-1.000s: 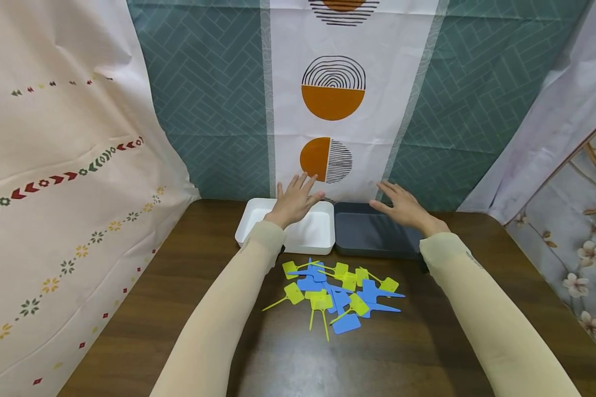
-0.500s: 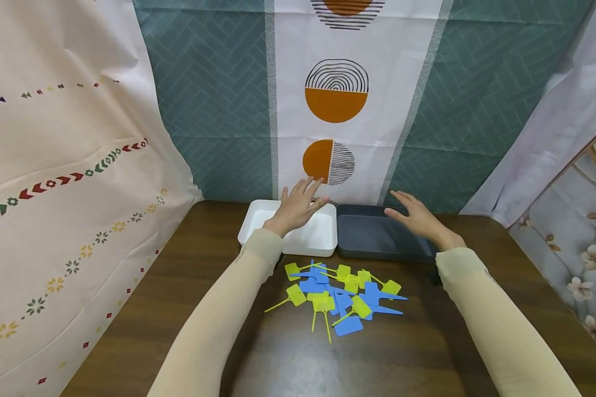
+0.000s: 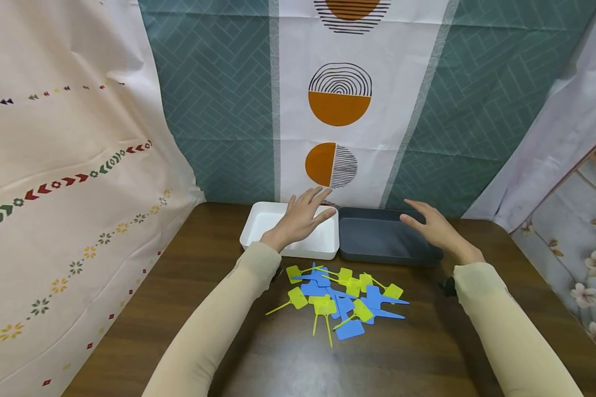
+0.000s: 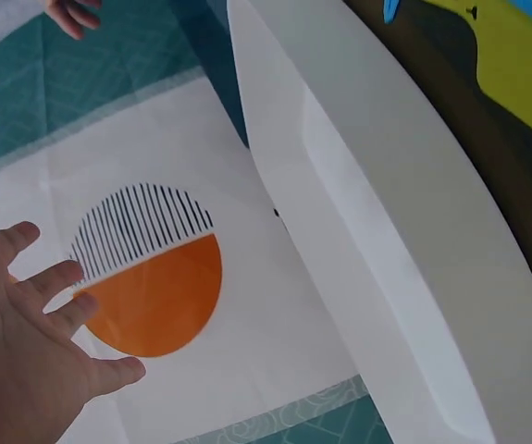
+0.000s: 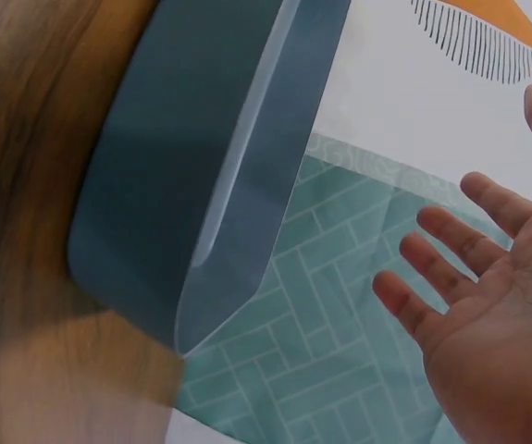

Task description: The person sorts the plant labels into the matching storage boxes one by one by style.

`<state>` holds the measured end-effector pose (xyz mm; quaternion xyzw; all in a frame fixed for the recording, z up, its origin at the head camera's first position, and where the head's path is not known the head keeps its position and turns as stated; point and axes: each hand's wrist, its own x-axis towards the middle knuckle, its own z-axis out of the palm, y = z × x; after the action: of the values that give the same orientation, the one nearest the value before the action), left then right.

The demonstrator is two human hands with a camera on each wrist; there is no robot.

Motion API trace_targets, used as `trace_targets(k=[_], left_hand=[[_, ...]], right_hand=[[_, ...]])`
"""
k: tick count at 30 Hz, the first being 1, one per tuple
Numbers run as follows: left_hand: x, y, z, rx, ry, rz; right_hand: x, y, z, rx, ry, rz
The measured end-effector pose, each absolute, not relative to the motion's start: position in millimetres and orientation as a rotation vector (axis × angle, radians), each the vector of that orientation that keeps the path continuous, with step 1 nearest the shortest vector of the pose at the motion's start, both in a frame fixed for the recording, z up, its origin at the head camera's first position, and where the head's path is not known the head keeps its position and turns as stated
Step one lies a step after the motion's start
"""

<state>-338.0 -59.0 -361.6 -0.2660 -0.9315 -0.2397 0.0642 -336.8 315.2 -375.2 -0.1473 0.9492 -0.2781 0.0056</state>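
Note:
The left hand (image 3: 300, 219) hovers over the white tray (image 3: 312, 252) with its fingers spread, holding nothing. Above the right part of the dark grey tray (image 3: 377, 237) is the right hand (image 3: 439, 230), also empty with fingers extended. Several yellow tags (image 3: 297, 298) and blue tags (image 3: 350, 329) lie in an overlapping pile in front of the trays. In the left wrist view the left palm (image 4: 25, 342) shows beside the white tray (image 4: 395, 222). The right wrist view has the right palm (image 5: 497, 342) beside the dark tray (image 5: 182, 157).
The two trays stand side by side at the back of the brown wooden table (image 3: 298, 364). Behind them hangs a green and white patterned cloth (image 3: 218, 110). A cream cloth (image 3: 79, 165) hangs on the left, a floral one (image 3: 576, 242) on the right.
The right hand has moved right and toward the person, from over the middle of the dark tray. The left hand has shifted slightly nearer the person. The tags and trays keep their arrangement.

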Motion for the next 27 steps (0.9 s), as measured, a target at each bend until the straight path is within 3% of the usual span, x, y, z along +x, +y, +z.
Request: trace_targets(k=[27], left_hand=[[-282.4,-52.4,-370.5,-1.030,-2.681,-0.659]], right_hand=[[-326.5,363.6,-394.2,-0.413,2.993,-0.971]])
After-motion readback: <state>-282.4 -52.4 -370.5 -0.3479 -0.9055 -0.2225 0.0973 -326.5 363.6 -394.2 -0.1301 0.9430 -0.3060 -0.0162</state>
